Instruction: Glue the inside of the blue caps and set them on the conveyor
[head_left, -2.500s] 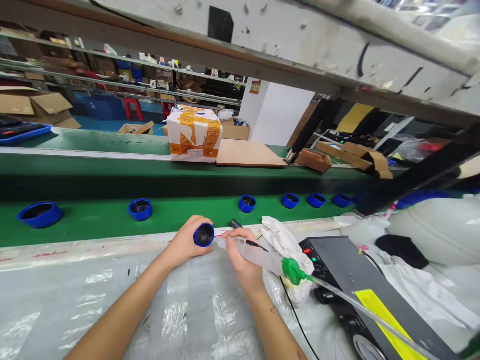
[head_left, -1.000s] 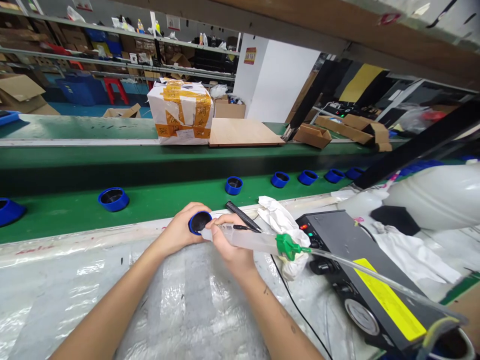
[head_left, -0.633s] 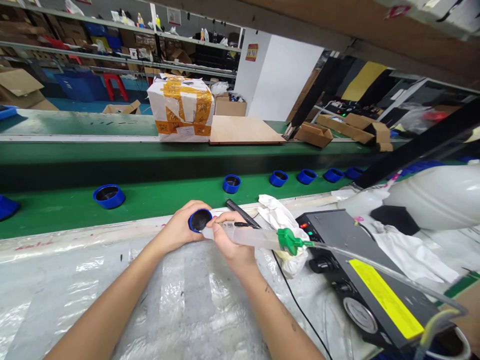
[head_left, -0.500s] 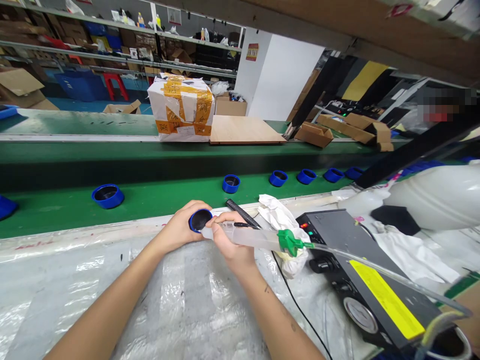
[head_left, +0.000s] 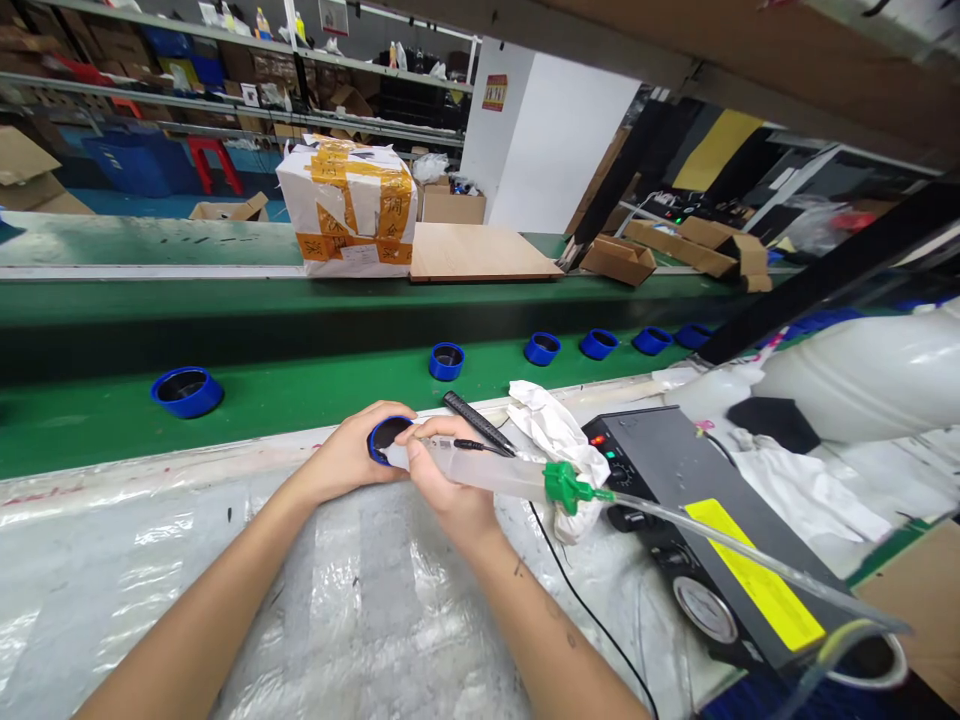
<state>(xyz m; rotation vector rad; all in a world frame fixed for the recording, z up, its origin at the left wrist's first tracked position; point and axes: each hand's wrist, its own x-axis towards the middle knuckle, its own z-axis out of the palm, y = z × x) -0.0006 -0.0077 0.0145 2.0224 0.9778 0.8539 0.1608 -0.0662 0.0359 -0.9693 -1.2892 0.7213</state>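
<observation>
My right hand (head_left: 442, 480), closed firmly around a clear plastic syringe (head_left: 480, 470) with a green fitting (head_left: 562, 488), has brought its tip to the rim of a black-lined blue plastic cup (head_left: 379, 442), gripped in my curled left hand (head_left: 345, 455) above a clear plastic sheet (head_left: 337, 600), just short of a green conveyor belt (head_left: 262, 400).

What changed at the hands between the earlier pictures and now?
The right hand moved left, bringing the tip of the clear syringe barrel over the mouth of the blue cup. The left hand still holds it; nothing was let go. The blue cups on the green belt stayed.
</observation>
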